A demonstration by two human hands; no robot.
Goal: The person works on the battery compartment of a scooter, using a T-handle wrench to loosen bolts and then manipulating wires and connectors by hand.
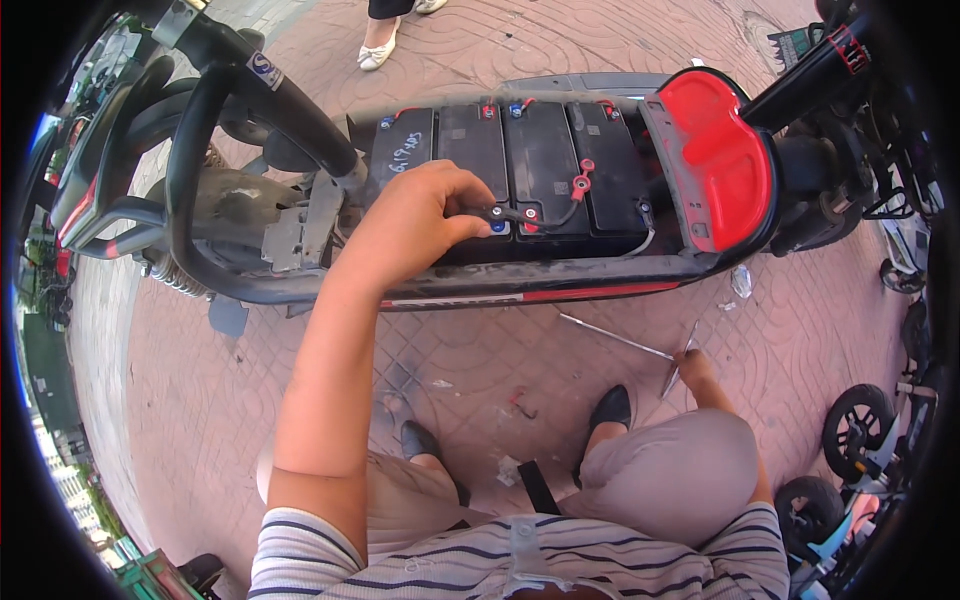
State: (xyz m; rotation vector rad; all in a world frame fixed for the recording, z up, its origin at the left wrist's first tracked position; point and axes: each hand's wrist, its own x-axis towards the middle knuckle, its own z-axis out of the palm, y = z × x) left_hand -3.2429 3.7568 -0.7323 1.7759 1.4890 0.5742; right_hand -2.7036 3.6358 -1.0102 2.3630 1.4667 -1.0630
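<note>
A row of several black batteries (pixel 545 168) sits in the open frame of an electric scooter, with red and blue terminals. My left hand (pixel 425 215) reaches over the near side of the row. Its thumb and forefinger pinch the end of a short black cable (pixel 513 214) at a blue terminal; the cable runs right to a neighbouring red terminal. Another dark lead with a red ring end (pixel 583 178) lies on the batteries. Low beside my right knee, my right hand (pixel 695 368) is closed around a metal T-handle wrench (pixel 622 338), its long shaft pointing left.
A red plastic tray part (pixel 735 165) stands at the row's right end. Black frame tubes (pixel 275 100) rise on the left. On the paving lie a crumpled clear wrapper (pixel 741 282) and a small red-and-black scrap (pixel 520 403). Another person's foot (pixel 380 48) is beyond the scooter; wheels (pixel 858 430) stand at right.
</note>
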